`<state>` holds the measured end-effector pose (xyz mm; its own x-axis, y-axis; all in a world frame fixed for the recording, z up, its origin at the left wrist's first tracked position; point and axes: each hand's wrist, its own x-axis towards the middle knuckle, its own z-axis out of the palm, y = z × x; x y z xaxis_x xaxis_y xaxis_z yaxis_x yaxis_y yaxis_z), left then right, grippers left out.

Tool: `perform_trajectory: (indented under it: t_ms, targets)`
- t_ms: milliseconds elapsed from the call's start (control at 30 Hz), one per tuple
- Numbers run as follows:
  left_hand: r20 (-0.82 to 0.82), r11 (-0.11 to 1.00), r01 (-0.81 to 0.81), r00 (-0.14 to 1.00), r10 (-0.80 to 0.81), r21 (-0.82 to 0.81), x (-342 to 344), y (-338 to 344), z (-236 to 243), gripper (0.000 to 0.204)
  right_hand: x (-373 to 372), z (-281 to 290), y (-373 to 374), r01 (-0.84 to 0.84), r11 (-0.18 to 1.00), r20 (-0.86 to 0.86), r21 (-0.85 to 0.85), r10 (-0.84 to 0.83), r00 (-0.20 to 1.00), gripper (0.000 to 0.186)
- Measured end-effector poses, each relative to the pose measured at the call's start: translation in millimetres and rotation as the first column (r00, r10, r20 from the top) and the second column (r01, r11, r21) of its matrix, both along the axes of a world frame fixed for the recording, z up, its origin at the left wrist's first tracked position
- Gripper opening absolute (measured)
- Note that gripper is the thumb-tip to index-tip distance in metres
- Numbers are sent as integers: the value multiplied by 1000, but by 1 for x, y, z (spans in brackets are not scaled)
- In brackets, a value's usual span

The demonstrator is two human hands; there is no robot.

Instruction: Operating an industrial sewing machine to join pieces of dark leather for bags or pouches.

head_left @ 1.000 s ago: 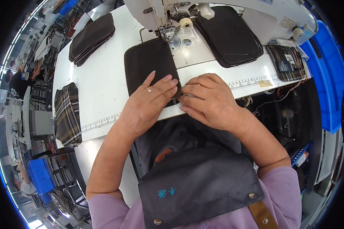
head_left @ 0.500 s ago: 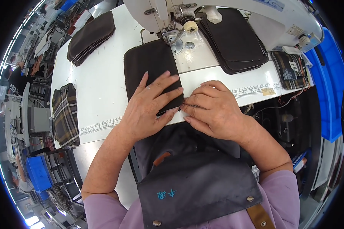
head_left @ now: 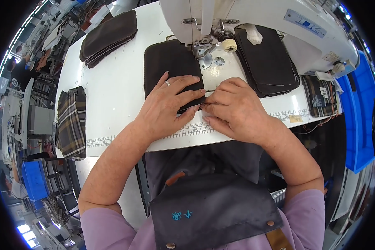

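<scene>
A dark brown fabric panel (head_left: 166, 60) lies on the white table with its top edge beside the sewing machine's presser foot (head_left: 202, 48). My left hand (head_left: 164, 108) rests on the panel's lower part, fingers spread and thumb at the near corner. My right hand (head_left: 237, 110) has its fingers curled and pinched on that right corner, close to my left fingertips; its fingertips are partly hidden. A printed ruler strip (head_left: 187, 133) runs along the table edge under my hands.
Stacks of dark panels lie at back left (head_left: 108, 35) and right (head_left: 266, 62). Folded plaid fabric sits at left (head_left: 71, 121) and right (head_left: 321, 106). Blue bins (head_left: 358, 116) line the right side. Other people work at the far left (head_left: 18, 187).
The panel, machine and table edge sit farther right in view. Since a second ago my left thumb has come out to the panel's near edge; my right hand still pinches by the corner.
</scene>
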<state>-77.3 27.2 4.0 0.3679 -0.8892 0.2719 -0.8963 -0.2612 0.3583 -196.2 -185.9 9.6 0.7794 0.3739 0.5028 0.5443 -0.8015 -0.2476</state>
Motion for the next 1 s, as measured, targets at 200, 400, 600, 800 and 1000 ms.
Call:
perform_trajectory:
  t_ms: [200,400,600,800,1000]
  targets:
    - [11,1000,-20,1000,20,2,24,-13,0,37,25,1,-12,9,999,6,-48,-9,1000,19]
    - [14,999,-44,999,44,3,47,-22,-3,38,46,4,-20,46,993,-11,-111,-48,999,18]
    - [59,1000,-1,998,2,-22,67,-23,-5,29,53,-11,-23,101,995,59,-9,-100,993,16]
    - [63,982,122,992,-113,-145,68,-24,-8,22,54,-10,-22,133,990,131,-38,-127,983,14]
    - [62,983,127,991,-120,-130,64,-26,-4,27,54,-11,-26,127,992,133,-3,-125,983,9]
